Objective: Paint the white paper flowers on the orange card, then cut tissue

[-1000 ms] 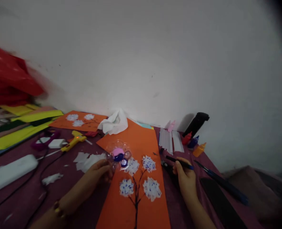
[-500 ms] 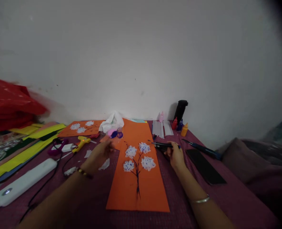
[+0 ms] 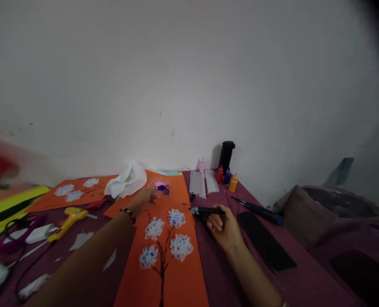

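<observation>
An orange sheet (image 3: 172, 273) lies in front of me with a painted dark tree and white, blue-dotted blossoms (image 3: 180, 246). My left hand (image 3: 144, 199) reaches forward over the sheet's far end, fingers closed on the edge of a clear paint palette (image 3: 161, 186) holding pink and blue paint. My right hand (image 3: 224, 226) rests on the maroon cloth just right of the sheet, closed around a dark brush or pen (image 3: 206, 210) that points left.
A crumpled white tissue (image 3: 126, 180), a second orange sheet with blossoms (image 3: 71, 192), a yellow glue gun (image 3: 68, 218), purple scissors, white glue sticks (image 3: 203, 182), small paint bottles (image 3: 228, 178), a black bottle (image 3: 225, 155), a black strip (image 3: 263, 241), a blue pen (image 3: 256, 209). White wall behind.
My left hand has carried the palette from the near blossoms to the sheet's far end. My right hand stays beside the sheet with the brush. The camera view shifted.
</observation>
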{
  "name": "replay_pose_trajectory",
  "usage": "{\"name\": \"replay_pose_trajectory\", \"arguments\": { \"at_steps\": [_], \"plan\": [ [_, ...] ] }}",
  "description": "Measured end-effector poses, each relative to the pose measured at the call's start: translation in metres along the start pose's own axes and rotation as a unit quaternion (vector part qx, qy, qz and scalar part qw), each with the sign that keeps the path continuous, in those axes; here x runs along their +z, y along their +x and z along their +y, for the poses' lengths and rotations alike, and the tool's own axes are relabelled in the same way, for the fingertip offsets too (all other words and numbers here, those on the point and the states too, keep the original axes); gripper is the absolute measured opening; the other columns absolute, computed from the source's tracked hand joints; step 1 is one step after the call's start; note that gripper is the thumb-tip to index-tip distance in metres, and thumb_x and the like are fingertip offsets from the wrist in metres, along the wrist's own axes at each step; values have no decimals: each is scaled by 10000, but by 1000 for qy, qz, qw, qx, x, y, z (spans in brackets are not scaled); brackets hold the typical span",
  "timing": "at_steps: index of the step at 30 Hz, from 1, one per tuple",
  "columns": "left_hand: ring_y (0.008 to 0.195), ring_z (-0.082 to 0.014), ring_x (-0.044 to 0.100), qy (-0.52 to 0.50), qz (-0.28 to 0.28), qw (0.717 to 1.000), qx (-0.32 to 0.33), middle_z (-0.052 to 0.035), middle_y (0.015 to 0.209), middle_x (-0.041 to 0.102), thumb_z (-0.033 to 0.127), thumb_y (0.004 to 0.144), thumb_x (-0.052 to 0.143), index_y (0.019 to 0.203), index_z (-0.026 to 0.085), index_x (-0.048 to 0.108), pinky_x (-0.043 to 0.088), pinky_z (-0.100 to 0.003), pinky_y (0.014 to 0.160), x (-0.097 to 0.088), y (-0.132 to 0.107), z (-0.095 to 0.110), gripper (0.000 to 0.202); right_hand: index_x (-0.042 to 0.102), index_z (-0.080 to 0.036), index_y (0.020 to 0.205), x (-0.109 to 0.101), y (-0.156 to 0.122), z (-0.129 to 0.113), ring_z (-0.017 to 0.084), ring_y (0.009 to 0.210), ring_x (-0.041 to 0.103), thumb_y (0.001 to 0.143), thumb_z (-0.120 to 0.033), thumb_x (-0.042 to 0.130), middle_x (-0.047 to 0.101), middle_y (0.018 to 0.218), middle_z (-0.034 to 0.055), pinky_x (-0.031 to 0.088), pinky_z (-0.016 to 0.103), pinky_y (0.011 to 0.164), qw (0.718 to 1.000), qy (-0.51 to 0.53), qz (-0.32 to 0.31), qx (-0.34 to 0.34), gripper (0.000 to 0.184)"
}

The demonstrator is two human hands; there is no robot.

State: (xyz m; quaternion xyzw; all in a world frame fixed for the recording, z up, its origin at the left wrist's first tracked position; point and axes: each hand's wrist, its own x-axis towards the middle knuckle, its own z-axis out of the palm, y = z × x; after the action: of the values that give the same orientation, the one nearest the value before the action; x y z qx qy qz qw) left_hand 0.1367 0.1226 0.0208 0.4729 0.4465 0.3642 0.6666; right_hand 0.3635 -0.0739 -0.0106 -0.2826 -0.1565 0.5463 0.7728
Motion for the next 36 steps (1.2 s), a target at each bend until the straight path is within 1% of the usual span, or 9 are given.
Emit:
{"name": "replay_pose_trajectory", "arguments": {
  "at_steps": [7,12,17,21,27,30,32,34,36],
  "plan": [
    [512,-120,511,40,-76,996,6,-12,623,594,408,767,690,785,161,633,436,-239,523,34,16,-12,254,673,-210,766,-12,12,-6,64,376,381,638,-320,785,508,444,-85,393,208,434,999,-16,46,-12,202],
    [522,-132,513,61,-85,994,10,-15,618,587,371,770,679,732,176,619,430,-246,518,38,27,-17,207,693,-217,803,-16,19,-1,69,403,414,634,-344,809,557,507,-71,395,207,432,997,-48,60,-20,241],
    [903,-230,622,83,31,993,80,-88,956,635,272,772,658,931,187,572,506,-332,779,22,34,-15,199,698,-216,809,-18,22,1,65,411,409,689,-385,781,540,520,-71,399,207,445,996,-66,55,-8,223],
    [1299,-276,412,108,126,971,175,-114,1323,508,151,686,722,1175,213,513,365,-366,1052,10,26,-1,536,707,-223,828,-19,21,0,64,417,416,696,-392,777,563,542,-68,409,211,460,996,-74,57,5,226],
    [1243,-303,490,161,61,939,298,-134,1321,549,141,684,726,1195,198,597,323,-428,1110,10,-53,-4,530,718,-218,876,-18,21,-2,79,421,454,687,-444,763,679,625,-22,446,232,480,994,-86,71,9,298],
    [1284,-335,473,230,-50,920,312,-128,1306,595,170,718,724,1127,267,680,302,-490,1129,13,-117,-27,422,710,-213,902,-19,22,-1,81,425,465,695,-466,755,696,647,-14,456,235,481,993,-90,73,5,329],
    [1217,-339,537,259,-206,899,288,-92,1226,650,218,741,730,1043,364,701,432,-518,1021,12,-158,-45,337,699,-213,895,-19,21,0,83,430,470,685,-466,766,666,617,-29,457,232,474,992,-99,74,-3,335],
    [1100,-309,607,258,-241,892,281,-53,1091,697,273,737,762,904,438,702,551,-453,815,7,-193,-61,242,670,-221,833,-18,20,2,82,430,465,677,-432,785,597,555,-60,449,222,462,990,-113,78,-26,287],
    [1081,-274,602,261,-250,891,276,-64,1146,669,333,831,689,996,414,672,560,-420,775,-2,-219,-72,185,613,-232,755,-16,19,4,77,414,443,663,-370,809,502,489,-95,439,209,448,985,-134,93,-64,257]
  ]
}}
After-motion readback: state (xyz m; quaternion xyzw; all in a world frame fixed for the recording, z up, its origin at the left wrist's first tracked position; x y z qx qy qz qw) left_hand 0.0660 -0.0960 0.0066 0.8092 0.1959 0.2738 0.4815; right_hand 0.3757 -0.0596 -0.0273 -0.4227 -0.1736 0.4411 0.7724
